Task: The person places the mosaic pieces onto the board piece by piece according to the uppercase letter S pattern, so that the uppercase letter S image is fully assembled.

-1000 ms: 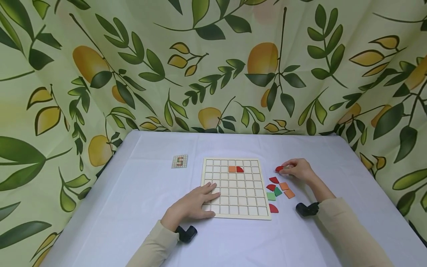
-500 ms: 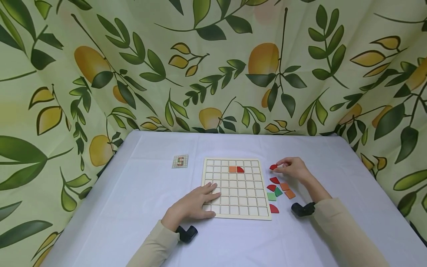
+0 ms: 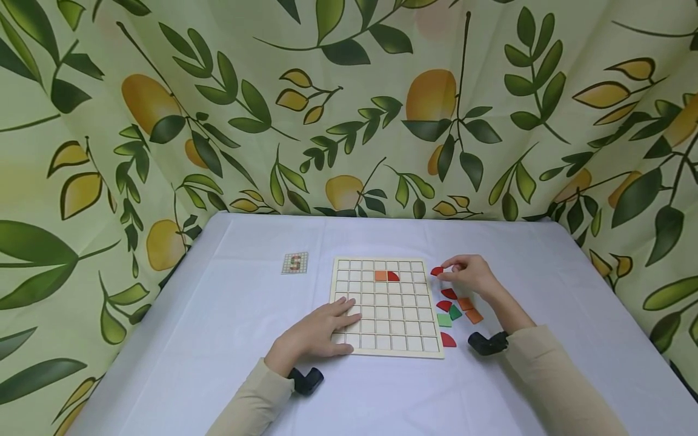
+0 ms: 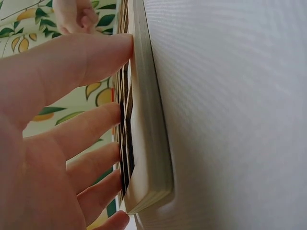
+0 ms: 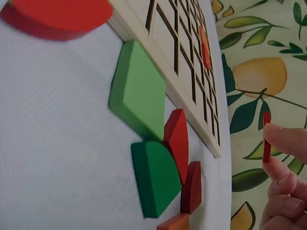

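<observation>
1. Red piece [image 3: 437,271]: flat, thin and uniformly red. It has a curved edge in the head view; in the right wrist view it stands edge-on, a narrow upright bar at right of frame.
2. Location: right of centre in the head view, just beside the board's upper right edge, apart from it.
3. Right hand [image 3: 470,274]: pinches the red piece between thumb and fingertip.
4. Left hand [image 3: 317,330]: grasps nothing; fingers spread, resting on the lower left of the board.
5. Board [image 3: 385,315]: pale, gridded, at lower centre. An orange square [image 3: 380,276] and a red quarter [image 3: 393,277] lie side by side in its upper cells.
6. Loose pieces, right of the board: red, orange and green, including a light green tile [image 3: 444,320] with thick, smooth sides.
7. Card [image 3: 295,263]: left of the board, bearing a gridded figure.
</observation>
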Motion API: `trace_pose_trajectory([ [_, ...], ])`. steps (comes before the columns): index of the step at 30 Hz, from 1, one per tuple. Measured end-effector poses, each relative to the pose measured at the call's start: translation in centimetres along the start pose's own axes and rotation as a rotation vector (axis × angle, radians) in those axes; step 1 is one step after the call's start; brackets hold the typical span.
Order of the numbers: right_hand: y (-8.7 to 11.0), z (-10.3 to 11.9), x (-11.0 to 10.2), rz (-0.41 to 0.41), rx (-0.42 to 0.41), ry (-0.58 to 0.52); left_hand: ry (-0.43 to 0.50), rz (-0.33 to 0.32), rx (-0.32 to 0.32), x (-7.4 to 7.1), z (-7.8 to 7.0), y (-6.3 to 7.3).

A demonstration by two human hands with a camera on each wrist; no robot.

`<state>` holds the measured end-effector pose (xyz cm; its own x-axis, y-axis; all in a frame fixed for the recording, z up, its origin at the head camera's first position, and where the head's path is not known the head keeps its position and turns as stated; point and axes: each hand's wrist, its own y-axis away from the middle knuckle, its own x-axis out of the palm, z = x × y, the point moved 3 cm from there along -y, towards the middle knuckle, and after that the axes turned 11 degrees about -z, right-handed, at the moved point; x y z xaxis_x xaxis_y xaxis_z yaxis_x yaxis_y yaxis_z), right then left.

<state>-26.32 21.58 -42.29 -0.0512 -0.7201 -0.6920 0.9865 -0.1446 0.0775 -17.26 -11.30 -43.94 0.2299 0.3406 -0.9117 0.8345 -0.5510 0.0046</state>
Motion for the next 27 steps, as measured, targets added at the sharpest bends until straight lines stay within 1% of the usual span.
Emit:
trace_pose_trajectory([
  [6, 0.1, 0.7, 0.5, 0.004, -0.023, -0.031, -0.002, 0.000, 0.002, 0.0, 0.0, 0.0],
  [13, 0.4, 1.2, 1.5, 0.015, -0.004, -0.052, 0.000, -0.005, 0.003, 0.0, 0.0, 0.0],
  [20, 0.7, 1.9, 2.3, 0.038, -0.032, -0.077, -0.002, -0.005, 0.003, 0.0, -0.1, 0.0],
  [27, 0.8, 2.6, 3.0, 0.037, -0.013, -0.075, -0.010, -0.003, 0.005, -0.1, -0.1, 0.0],
])
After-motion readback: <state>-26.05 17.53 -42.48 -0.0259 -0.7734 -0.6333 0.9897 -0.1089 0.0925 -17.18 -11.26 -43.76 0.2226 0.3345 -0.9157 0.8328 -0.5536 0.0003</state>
